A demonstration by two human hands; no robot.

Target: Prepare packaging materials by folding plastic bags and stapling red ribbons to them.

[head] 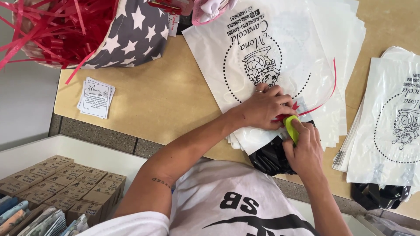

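Note:
My left hand presses down on a white plastic bag with a black printed drawing, lying on a stack of the same bags on the wooden table. A ring shows on one finger. My right hand grips a small yellow-green tool against the bag's near edge, beside a thin red ribbon that curls across the bag. Under the hands lies something black and glossy, partly hidden.
A second stack of printed white bags lies at the right. A star-patterned fabric basket full of red shredded ribbon stands at the back left, with small printed cards near it. Several brown boxes fill a white tray at lower left.

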